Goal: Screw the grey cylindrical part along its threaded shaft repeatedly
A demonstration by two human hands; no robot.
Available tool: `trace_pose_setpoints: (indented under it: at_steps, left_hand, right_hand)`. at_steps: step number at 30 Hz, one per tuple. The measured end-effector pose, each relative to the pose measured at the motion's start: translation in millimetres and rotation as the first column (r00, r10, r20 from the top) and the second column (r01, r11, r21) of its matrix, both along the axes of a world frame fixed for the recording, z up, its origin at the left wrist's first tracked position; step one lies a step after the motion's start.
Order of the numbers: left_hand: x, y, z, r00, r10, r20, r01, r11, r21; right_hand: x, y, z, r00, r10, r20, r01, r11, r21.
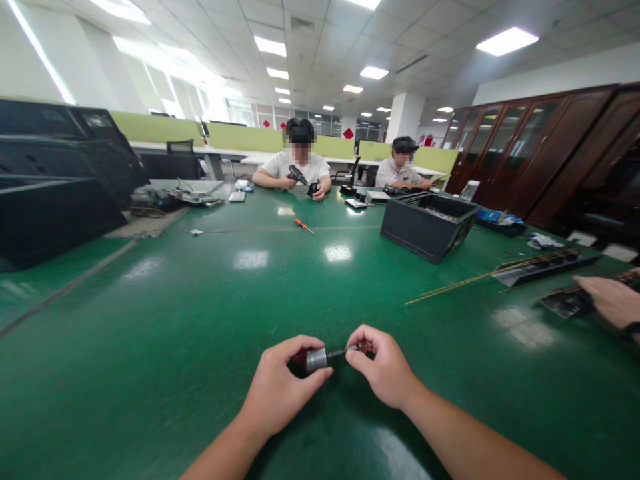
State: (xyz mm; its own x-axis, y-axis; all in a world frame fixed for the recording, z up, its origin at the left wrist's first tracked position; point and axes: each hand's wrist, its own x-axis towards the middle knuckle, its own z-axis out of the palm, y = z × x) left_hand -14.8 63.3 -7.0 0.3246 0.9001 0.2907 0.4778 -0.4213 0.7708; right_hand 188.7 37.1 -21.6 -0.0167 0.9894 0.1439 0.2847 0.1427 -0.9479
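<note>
My left hand (280, 387) is closed around a small tool with a silver metal collar (317, 359) and a dark body, held just above the green table (200, 313). My right hand (383, 363) pinches the thin dark bit (345, 351) that sticks out of the collar toward the right. Both hands meet near the table's front edge. The body of the tool is mostly hidden inside my left fist.
A dark plastic crate (427, 223) stands at the back right, with long thin rods (480, 277) and dark strips beside it. An orange screwdriver (303, 225) lies mid-table. Black cases (55, 180) stand at the left. Two people sit across the table; another person's hand (613, 300) rests at the right edge.
</note>
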Motion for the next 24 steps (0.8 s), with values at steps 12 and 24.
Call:
trace_pose_setpoints:
  at_steps: [12, 24]
  left_hand:
    - [-0.3, 0.8, -0.4, 1.000, 0.012, 0.000, -0.012, 1.000, -0.012]
    - [-1.4, 1.0, 0.0, 1.000, 0.013, -0.002, -0.013, 0.999, -0.039]
  right_hand:
    - [2.4, 2.4, -2.8, 1.000, -0.007, -0.014, 0.007, 1.000, 0.002]
    - [3.3, 3.6, -4.5, 0.998, -0.013, -0.056, 0.013, 1.000, -0.002]
